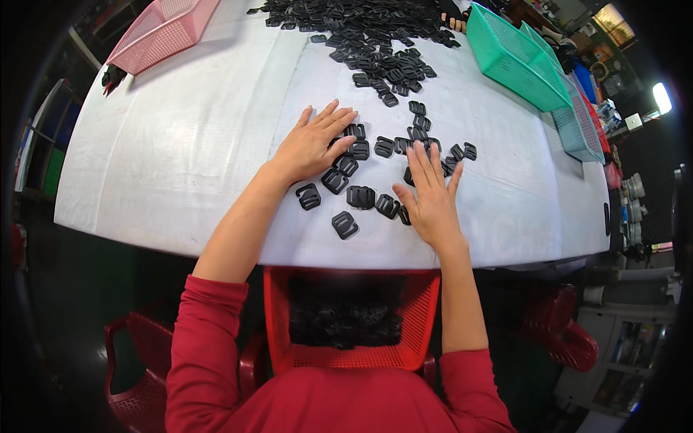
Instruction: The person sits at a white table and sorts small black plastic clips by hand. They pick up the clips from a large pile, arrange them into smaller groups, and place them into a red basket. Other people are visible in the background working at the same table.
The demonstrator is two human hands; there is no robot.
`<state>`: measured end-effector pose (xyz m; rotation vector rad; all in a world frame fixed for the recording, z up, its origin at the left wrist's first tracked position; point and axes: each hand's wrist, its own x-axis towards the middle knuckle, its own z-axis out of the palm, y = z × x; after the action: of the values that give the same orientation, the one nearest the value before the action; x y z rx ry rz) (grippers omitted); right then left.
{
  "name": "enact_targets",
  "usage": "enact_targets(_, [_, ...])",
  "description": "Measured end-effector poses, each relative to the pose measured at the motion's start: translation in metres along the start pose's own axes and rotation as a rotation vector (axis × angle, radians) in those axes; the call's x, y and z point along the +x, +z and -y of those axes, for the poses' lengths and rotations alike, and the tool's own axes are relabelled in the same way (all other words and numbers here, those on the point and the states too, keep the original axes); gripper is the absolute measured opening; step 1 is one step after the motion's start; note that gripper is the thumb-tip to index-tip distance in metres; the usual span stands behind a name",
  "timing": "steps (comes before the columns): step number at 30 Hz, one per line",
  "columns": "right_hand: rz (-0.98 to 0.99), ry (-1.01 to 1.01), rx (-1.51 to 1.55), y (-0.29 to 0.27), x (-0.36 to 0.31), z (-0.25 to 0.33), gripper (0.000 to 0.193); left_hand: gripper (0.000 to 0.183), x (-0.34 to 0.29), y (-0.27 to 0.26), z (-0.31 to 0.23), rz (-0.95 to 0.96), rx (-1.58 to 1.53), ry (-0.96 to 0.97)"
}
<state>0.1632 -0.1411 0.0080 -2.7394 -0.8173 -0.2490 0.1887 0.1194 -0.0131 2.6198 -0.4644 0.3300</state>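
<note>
Several black plastic buckles [361,197] lie scattered on the white tabletop between and around my hands. My left hand [313,141] rests palm down with its fingers stretched out, partly covering buckles at its right side. Opposite it, my right hand [433,198] lies flat with fingers spread, over or touching other buckles; those beneath it are partly hidden. One loose buckle [345,225] sits nearest the table's front edge, and another buckle [308,196] lies below my left wrist. Neither hand grips anything visible.
A large heap of black buckles [361,29] covers the far middle of the white table [195,144]. A pink basket [162,32] stands far left, green basket [512,58] far right. Below the front edge, a red basket [354,356] holds dark pieces. Chairs [141,361] stand nearby.
</note>
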Motion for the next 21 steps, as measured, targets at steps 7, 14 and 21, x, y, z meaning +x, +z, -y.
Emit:
enact_targets(7, [0.036,0.078,0.067,0.007,-0.068,0.015,0.067,0.047,-0.003,0.006,-0.02,0.107,-0.046,0.111])
enact_targets(14, [-0.053,-0.009,0.173,0.011,-0.066,0.027,0.063,0.042,-0.04,0.017,-0.068,0.039,-0.154,0.133])
enact_targets(21, [-0.016,-0.147,0.313,-0.005,-0.103,0.041,0.053,0.042,-0.105,0.016,-0.125,0.029,-0.326,-0.005])
